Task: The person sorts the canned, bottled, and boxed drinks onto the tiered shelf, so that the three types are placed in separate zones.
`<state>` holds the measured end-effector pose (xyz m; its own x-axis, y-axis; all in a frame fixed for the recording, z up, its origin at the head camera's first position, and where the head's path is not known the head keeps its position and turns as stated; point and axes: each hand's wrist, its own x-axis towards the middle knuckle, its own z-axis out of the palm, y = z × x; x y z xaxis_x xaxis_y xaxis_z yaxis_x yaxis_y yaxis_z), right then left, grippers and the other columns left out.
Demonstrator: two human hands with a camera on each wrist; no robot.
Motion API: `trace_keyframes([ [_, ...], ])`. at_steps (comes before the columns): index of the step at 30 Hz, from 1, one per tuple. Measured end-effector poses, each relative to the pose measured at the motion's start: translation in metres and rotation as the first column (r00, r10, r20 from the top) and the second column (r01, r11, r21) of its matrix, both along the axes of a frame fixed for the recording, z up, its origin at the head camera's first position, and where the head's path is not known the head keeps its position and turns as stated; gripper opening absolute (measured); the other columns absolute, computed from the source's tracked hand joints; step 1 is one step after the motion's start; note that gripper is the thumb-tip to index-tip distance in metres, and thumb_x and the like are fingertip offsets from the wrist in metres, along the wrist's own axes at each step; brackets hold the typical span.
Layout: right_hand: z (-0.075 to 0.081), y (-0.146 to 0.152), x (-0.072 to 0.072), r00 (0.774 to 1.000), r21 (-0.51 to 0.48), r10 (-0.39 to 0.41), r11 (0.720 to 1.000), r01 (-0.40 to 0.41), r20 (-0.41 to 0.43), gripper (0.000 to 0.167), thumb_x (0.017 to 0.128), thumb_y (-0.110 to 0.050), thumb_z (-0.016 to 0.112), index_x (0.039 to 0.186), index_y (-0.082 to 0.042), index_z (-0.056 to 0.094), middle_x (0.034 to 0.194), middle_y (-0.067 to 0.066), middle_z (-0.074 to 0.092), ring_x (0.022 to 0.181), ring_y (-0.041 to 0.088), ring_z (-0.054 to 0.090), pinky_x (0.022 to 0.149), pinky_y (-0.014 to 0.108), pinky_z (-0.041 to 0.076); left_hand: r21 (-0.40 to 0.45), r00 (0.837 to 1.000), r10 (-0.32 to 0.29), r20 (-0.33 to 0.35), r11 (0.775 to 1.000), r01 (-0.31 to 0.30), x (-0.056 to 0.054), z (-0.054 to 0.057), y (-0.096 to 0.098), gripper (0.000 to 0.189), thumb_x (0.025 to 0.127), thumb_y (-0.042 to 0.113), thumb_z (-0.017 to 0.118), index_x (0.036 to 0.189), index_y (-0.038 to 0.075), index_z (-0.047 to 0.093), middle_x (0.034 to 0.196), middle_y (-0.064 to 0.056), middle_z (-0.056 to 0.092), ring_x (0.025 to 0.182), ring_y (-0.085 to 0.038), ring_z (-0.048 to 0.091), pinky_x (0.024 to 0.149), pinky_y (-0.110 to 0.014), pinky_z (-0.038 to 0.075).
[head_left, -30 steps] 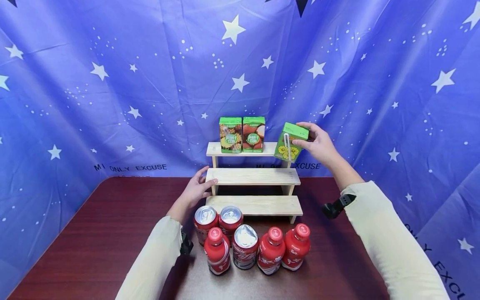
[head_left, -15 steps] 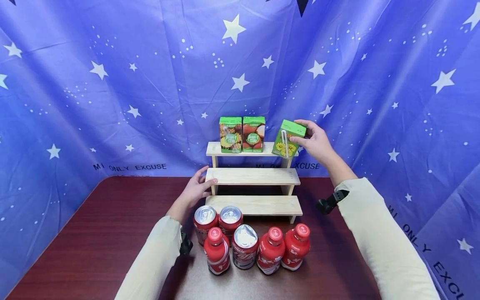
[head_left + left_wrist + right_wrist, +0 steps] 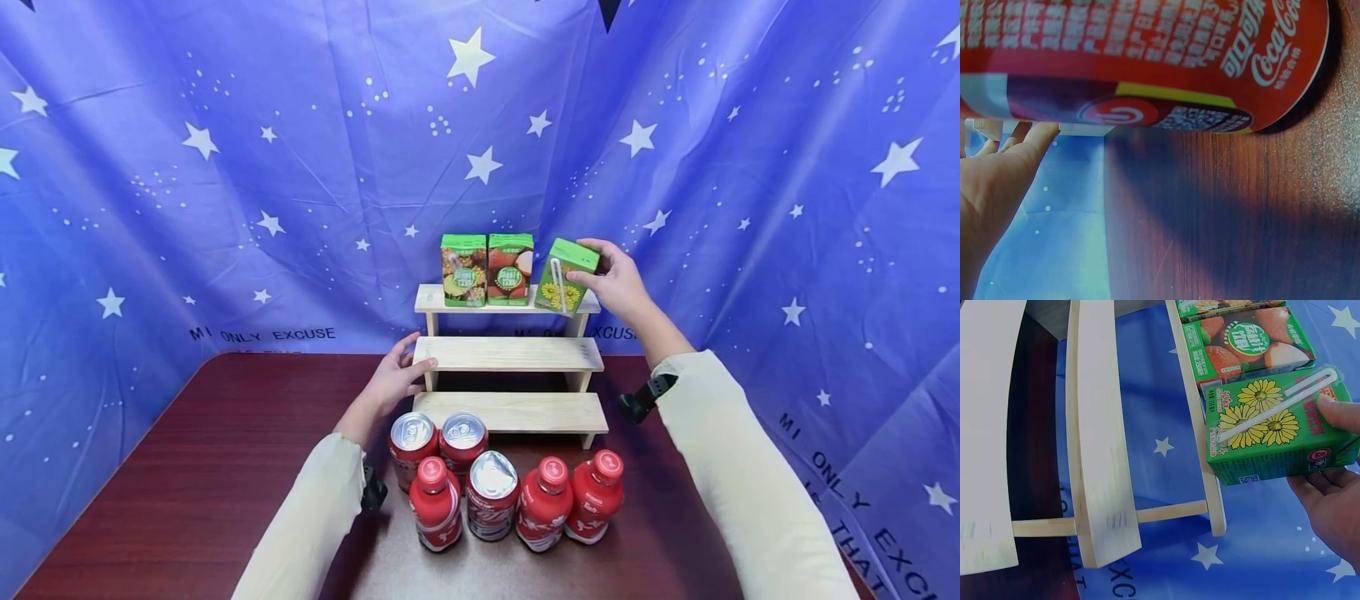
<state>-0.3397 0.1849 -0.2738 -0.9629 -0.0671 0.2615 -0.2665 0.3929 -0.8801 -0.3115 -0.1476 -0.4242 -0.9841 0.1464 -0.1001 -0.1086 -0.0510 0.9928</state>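
My right hand (image 3: 621, 285) pinches a green juice box (image 3: 561, 287) with yellow flowers and a white straw on its front. The box leans slightly at the right end of the top step of a three-step wooden shelf (image 3: 510, 353); I cannot tell whether it touches the board. In the right wrist view, the thumb lies on the front of this juice box (image 3: 1272, 425) and the fingers are behind it. Two fruit juice boxes, a pineapple one (image 3: 463, 271) and a lychee one (image 3: 510, 271), stand upright beside it. My left hand (image 3: 390, 379) grips the left end of the middle step.
Several red drinks stand before the shelf: cola cans (image 3: 491, 497) and red-capped bottles (image 3: 543, 507). A cola can (image 3: 1147, 62) fills the top of the left wrist view. Behind the dark red table (image 3: 247, 450) hangs a blue star-patterned cloth (image 3: 337, 167).
My right hand has moved left with the flower juice box, bringing it over the top step's right end, closer to the lychee box. The left hand stays on the shelf.
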Motion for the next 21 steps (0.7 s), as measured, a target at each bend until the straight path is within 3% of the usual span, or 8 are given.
trace_keyframes([
  [6, 0.000, -0.008, -0.006, 1.000, 0.011, 0.029, 1.000, -0.029, 0.011, 0.056, 0.088, -0.008, 0.063, 0.139, -0.011, 0.041, 0.128, 0.019, 0.051, 0.114, 0.027, 0.051, 0.097, 0.041, 0.044, 0.006, 1.000, 0.001, 0.008, 1.000, -0.001, -0.001, 0.000, -0.001, 0.073, 0.091, 0.006, 0.058, 0.150, 0.018, 0.016, 0.147, -0.019, 0.034, 0.125, -0.034, 0.043, 0.098, -0.057, 0.040],
  [13, 0.003, -0.011, -0.010, 0.996, 0.000, 0.038, 0.999, -0.038, 0.078, 0.063, 0.090, -0.010, 0.061, 0.141, -0.006, 0.025, 0.132, 0.022, 0.049, 0.119, 0.032, 0.049, 0.102, 0.044, 0.042, 0.000, 1.000, -0.004, 0.000, 1.000, 0.004, 0.001, 0.001, 0.000, 0.073, 0.091, 0.007, 0.057, 0.150, 0.017, 0.015, 0.148, -0.018, 0.033, 0.126, -0.034, 0.042, 0.098, -0.057, 0.040],
  [21, 0.005, -0.007, -0.012, 0.997, 0.139, -0.037, 0.990, 0.027, 0.071, 0.058, 0.090, -0.023, 0.063, 0.139, -0.012, 0.036, 0.128, 0.019, 0.049, 0.115, 0.030, 0.048, 0.097, 0.044, 0.044, 0.001, 1.000, -0.004, 0.000, 1.000, 0.004, 0.001, 0.001, 0.000, 0.073, 0.091, 0.007, 0.057, 0.150, 0.018, 0.015, 0.148, -0.018, 0.033, 0.126, -0.034, 0.042, 0.098, -0.057, 0.041],
])
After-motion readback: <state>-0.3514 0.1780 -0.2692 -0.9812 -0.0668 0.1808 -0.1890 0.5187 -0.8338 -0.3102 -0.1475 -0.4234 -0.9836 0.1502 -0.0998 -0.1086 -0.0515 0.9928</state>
